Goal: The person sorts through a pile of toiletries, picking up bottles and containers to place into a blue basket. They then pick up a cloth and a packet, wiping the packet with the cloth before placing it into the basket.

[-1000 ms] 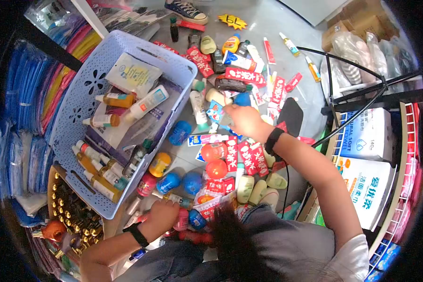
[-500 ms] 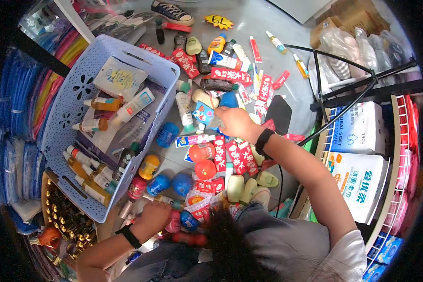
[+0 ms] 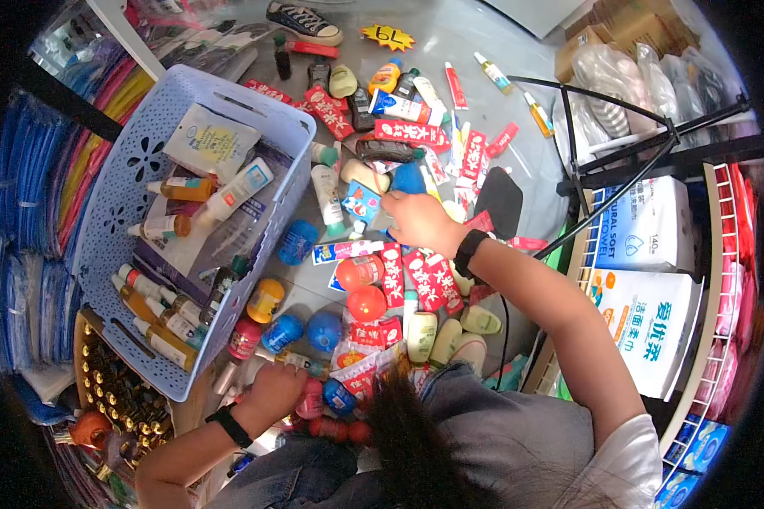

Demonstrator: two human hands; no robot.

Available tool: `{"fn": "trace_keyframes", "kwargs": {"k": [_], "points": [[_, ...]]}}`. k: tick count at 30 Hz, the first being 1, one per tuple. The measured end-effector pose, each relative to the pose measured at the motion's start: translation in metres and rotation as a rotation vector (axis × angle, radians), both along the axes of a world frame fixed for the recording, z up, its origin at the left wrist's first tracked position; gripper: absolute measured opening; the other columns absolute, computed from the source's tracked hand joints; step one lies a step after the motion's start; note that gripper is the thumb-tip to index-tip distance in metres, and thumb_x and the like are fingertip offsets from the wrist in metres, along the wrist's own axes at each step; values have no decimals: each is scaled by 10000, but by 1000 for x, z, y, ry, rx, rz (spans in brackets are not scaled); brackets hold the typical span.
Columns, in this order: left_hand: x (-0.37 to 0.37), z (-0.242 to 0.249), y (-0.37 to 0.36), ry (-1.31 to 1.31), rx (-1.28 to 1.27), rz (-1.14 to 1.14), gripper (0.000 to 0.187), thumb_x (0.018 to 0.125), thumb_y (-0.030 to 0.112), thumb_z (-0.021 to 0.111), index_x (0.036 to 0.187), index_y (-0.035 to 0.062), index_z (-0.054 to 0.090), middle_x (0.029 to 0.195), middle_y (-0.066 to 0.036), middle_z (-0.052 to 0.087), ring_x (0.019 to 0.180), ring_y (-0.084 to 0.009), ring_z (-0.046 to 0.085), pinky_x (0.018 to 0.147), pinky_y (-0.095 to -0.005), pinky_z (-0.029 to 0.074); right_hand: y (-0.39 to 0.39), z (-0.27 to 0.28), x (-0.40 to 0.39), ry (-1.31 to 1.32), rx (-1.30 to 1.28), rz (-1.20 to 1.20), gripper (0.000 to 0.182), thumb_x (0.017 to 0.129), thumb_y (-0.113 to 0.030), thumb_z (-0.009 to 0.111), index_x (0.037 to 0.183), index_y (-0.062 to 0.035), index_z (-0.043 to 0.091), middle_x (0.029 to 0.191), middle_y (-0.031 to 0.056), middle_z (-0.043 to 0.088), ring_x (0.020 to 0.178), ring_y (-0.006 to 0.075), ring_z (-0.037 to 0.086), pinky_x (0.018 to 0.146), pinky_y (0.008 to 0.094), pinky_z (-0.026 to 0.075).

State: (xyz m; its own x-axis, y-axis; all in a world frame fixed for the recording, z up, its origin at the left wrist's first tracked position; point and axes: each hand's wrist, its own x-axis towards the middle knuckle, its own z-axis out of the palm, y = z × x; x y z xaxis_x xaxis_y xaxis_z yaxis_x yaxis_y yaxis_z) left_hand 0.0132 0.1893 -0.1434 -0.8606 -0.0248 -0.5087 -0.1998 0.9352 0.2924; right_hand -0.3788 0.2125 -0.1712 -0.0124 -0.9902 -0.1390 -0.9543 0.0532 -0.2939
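My right hand (image 3: 420, 220) reaches in over the middle of the pile, its fingers closed at the edge of a small blue packet (image 3: 362, 202) with cartoon pictures. Beside it lie a blue bottle cap (image 3: 408, 178), a white bottle with a green cap (image 3: 326, 193) and a pink-white tube box (image 3: 348, 250). Low on the left is my left hand (image 3: 273, 392), curled; what its fingers hold is hidden. Around it are a pink round bottle (image 3: 311, 399), a blue ball-shaped bottle (image 3: 339, 397) and a yellow-capped container (image 3: 266, 300).
A blue-violet basket (image 3: 301, 182) at the left holds several bottles and a packet. Red boxes (image 3: 412, 134) are scattered among bottles on the grey floor. A black wire frame (image 3: 573, 144) and a shelf of tissue packs (image 3: 645, 327) stand right; a sneaker (image 3: 306, 23) lies at the top.
The view has shifted slightly, moving the scene a little left. The blue packet beside my right hand is tilted differently and shows more of its face. My left hand stays among the bottles.
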Motion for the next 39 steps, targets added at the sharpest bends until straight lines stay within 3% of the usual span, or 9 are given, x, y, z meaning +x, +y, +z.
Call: {"fn": "trace_keyframes", "kwargs": {"k": [15, 19, 20, 24, 27, 39], "points": [[2, 2, 0, 76, 52, 29, 154, 748, 171, 572, 863, 70, 586, 790, -89, 610, 762, -256, 615, 672, -393, 476, -1, 3, 2, 41, 62, 3, 324, 673, -152, 642, 931, -3, 515, 904, 168, 580, 752, 353, 614, 638, 426, 514], [-1, 4, 0, 22, 41, 21, 145, 757, 153, 554, 867, 66, 590, 779, -88, 602, 765, -256, 617, 660, -390, 478, 0, 2, 2, 39, -23, 33, 283, 666, -133, 623, 901, 4, 548, 874, 165, 603, 743, 340, 629, 624, 423, 531], [0, 2, 0, 34, 57, 28, 137, 766, 148, 540, 866, 70, 592, 781, -87, 607, 768, -253, 620, 660, -385, 483, 0, 2, 1, 17, 53, 6, 344, 681, -175, 650, 959, -19, 520, 963, 167, 589, 817, 354, 609, 682, 433, 514], [3, -6, 4, 55, 31, 73, 124, 756, 153, 545, 842, 80, 596, 793, -89, 615, 756, -250, 616, 667, -380, 486, -1, 6, 3, 20, 111, -32, 377, 695, -179, 643, 1017, -24, 523, 1026, 180, 590, 867, 358, 605, 725, 434, 508], [1, -1, 0, 84, 21, 47, 125, 754, 153, 544, 838, 79, 599, 787, -86, 613, 755, -253, 615, 664, -380, 486, 2, 5, 3, -1, -21, 33, 306, 694, -151, 637, 942, -9, 528, 922, 176, 600, 799, 353, 617, 683, 434, 515], [6, -15, -1, 113, -44, 145, 105, 724, 175, 581, 784, 104, 630, 777, -54, 627, 775, -211, 616, 639, -351, 478, -2, 1, 5, 47, -14, 23, 432, 709, -145, 654, 1106, -16, 541, 1051, 202, 596, 918, 380, 588, 772, 428, 494]]}}
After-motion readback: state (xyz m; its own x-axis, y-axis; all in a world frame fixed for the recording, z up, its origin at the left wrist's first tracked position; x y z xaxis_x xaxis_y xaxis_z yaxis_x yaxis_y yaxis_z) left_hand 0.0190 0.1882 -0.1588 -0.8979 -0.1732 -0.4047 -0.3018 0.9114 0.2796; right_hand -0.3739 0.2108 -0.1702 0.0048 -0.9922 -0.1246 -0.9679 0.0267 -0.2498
